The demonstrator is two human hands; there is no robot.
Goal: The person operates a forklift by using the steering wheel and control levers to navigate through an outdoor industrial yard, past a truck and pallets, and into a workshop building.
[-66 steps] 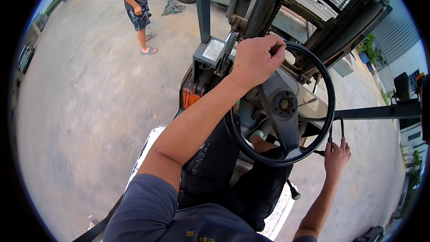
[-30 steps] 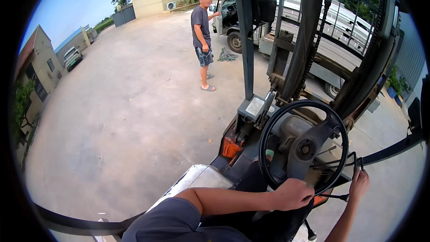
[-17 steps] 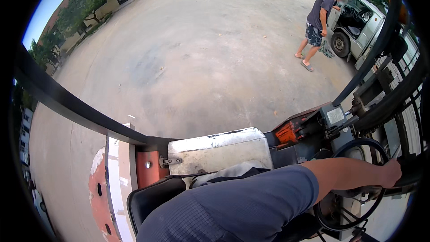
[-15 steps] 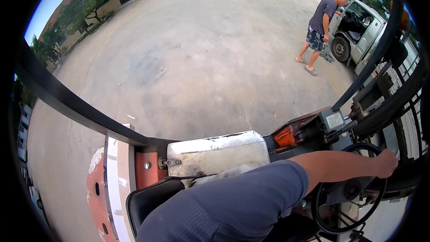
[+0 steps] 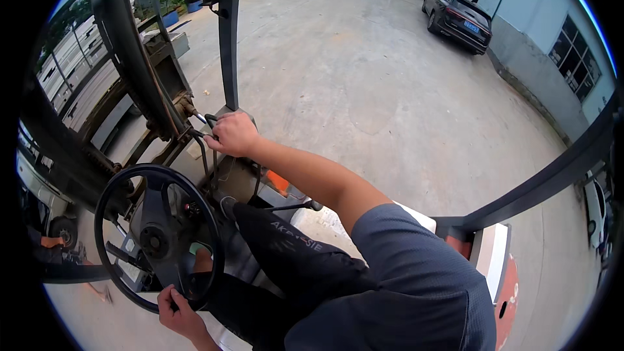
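Note:
I am seated in a forklift. My left hand [image 5: 179, 314] is closed on the lower rim of the black steering wheel [image 5: 104, 234]. My right hand [image 5: 234, 135], arm stretched forward, is closed on the top of bent black control levers [image 5: 204, 159] to the right of the wheel, beside the mast [image 5: 143, 71]. A shorter black lever with a knob [image 5: 315, 205] sticks out beside my right leg. My legs in black trousers are under and right of the wheel.
A truck with long pale load [image 5: 71, 58] stands beyond the mast at left, with part of another person [image 5: 97, 289] low at the left edge. A dark car [image 5: 458, 19] is parked by a pale building [image 5: 526, 32] at right. Concrete yard [image 5: 364, 78] surrounds the forklift.
My view has swung from the co-worker and truck to the forklift's right. My left hand has moved from the wheel's far side to its near rim.

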